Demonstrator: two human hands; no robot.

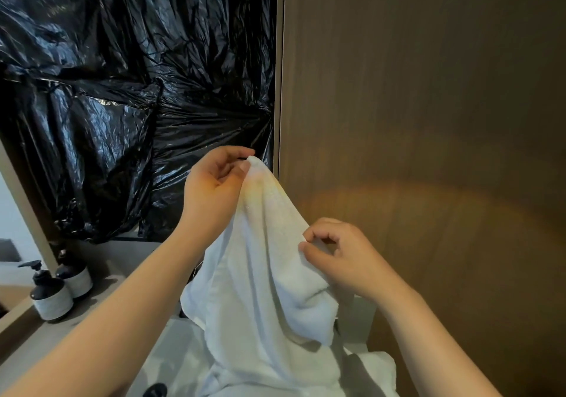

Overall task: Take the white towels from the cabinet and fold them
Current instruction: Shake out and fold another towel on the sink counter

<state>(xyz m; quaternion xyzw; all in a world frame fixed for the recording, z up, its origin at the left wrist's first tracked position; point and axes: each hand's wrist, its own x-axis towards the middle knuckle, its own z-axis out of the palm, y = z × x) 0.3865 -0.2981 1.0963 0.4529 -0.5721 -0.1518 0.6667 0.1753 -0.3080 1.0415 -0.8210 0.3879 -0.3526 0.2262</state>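
Observation:
A white towel hangs in front of me, lifted above a counter. My left hand pinches its top corner between thumb and forefinger, high up at the centre. My right hand pinches the towel's right edge lower down, with its fingers curled. The cloth drapes down in folds between the two hands. More white towel cloth lies bunched on the counter below it.
Crinkled black plastic sheeting covers the wall at the left. A brown wooden panel fills the right side. Two dark pump bottles stand on the counter at the lower left.

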